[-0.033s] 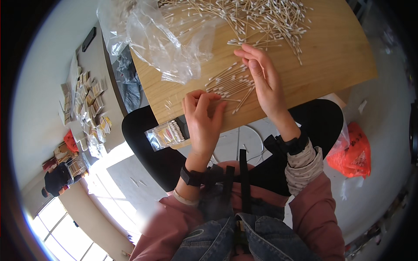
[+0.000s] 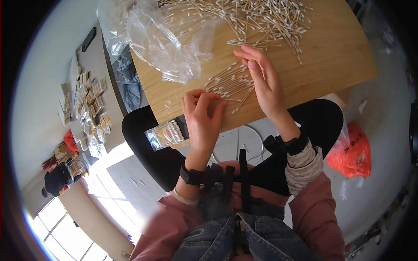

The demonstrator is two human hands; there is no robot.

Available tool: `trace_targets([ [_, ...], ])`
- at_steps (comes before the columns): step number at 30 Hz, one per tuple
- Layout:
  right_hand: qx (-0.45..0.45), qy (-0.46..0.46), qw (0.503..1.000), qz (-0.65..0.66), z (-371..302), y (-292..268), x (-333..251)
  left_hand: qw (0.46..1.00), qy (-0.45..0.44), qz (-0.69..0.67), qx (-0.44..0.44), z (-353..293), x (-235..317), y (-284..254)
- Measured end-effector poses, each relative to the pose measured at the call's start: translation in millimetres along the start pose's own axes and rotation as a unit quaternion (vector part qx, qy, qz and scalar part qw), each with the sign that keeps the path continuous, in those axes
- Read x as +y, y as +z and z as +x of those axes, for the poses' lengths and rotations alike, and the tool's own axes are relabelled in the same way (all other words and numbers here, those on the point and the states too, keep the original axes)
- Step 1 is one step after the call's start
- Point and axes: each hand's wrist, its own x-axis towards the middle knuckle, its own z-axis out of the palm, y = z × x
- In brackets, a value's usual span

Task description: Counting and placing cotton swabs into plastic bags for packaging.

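Note:
A small layer of cotton swabs (image 2: 231,84) lies on the wooden table (image 2: 331,61) between my hands, its sticks roughly side by side. My left hand (image 2: 203,119) is at the layer's left lower edge, fingers curled, with the end of one swab (image 2: 233,100) between thumb and index finger. On the layer's right, my right hand (image 2: 267,85) is held with fingers stretched out and thumb apart; nothing is in it. A clear pack of swabs (image 2: 167,134) sits at the table's near left edge, beside my left wrist.
A big heap of loose swabs (image 2: 270,19) spreads over the far table, next to a crumpled clear plastic bag (image 2: 161,48). Several small packs (image 2: 89,98) and a phone (image 2: 89,39) lie on another table at left. A red bag (image 2: 355,150) is on the floor at right. Another person (image 2: 58,178) is far left.

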Motion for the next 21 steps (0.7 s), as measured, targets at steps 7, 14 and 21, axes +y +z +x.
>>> trace_targets([
  [7,-0.001,-0.004,1.0,0.003,-6,3,0,1.0,0.018,0.005,0.015,4,1,9],
  [14,0.012,-0.014,1.0,-0.004,-11,5,1,0.997,0.001,-0.029,0.07,2,9,26],
  [21,0.023,-0.011,1.0,-0.005,-19,11,-4,0.908,-0.128,-0.381,0.121,3,18,36],
])
